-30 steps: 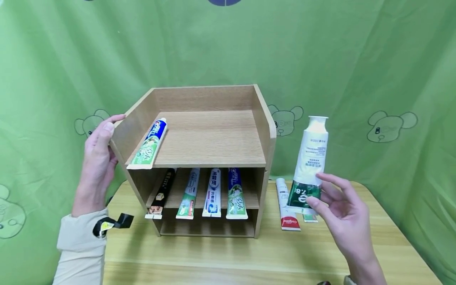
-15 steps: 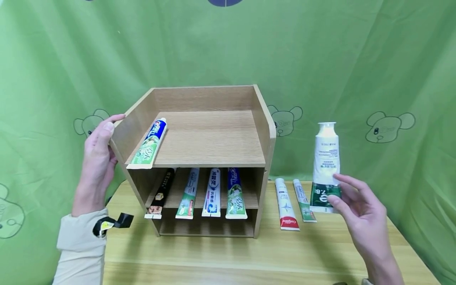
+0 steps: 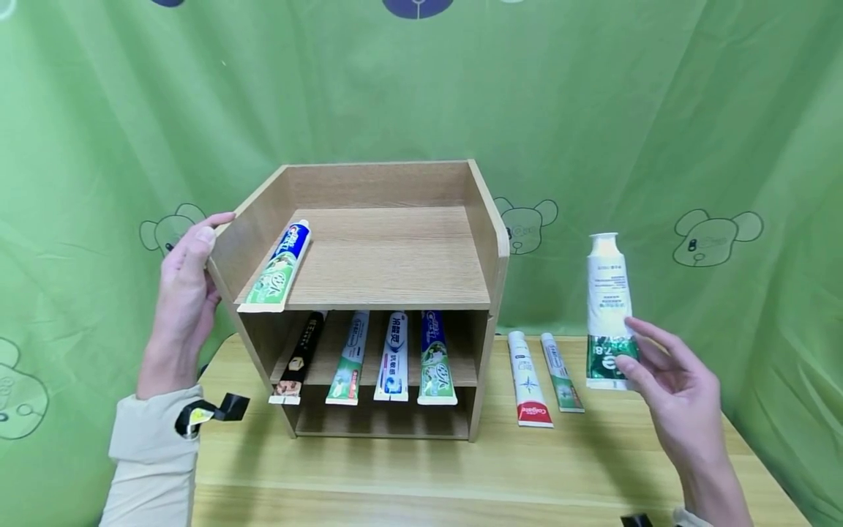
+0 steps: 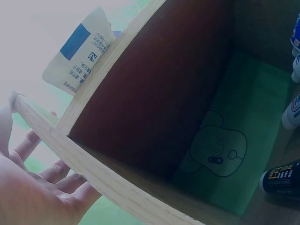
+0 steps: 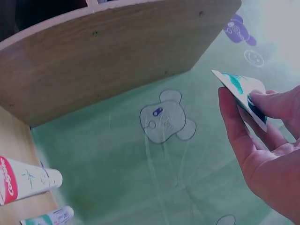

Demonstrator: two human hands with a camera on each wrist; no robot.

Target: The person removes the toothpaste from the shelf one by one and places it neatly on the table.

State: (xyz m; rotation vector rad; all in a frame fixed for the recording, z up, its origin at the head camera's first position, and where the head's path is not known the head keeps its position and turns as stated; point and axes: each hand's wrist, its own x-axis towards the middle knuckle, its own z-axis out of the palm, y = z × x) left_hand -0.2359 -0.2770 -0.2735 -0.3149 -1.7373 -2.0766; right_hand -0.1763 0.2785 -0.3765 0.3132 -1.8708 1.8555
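My left hand [image 3: 181, 307] grips the upper front edge of the left side panel of a wooden shelf unit [image 3: 388, 296]; in the left wrist view its fingers lie along the panel's outer face. At the right, my right hand [image 3: 678, 388] pinches the flat lower end of a white and green toothpaste tube [image 3: 609, 300] between thumb and fingers. This tube is held upright above the table, cap end up. On the table nearby lie a white and red Colgate tube [image 3: 529, 380] and a slimmer green and white tube [image 3: 562, 373].
A blue and green tube [image 3: 276, 267] lies on the top shelf at its left side. Several tubes stick out from the middle shelf, among them a black one [image 3: 301, 355]. A green curtain [image 3: 626, 132] hangs behind the wooden table [image 3: 369, 479].
My right hand has moved to the right with the tube, which now stands straighter. The slim green tube on the table has come fully into sight. My left hand stays on the shelf unit.
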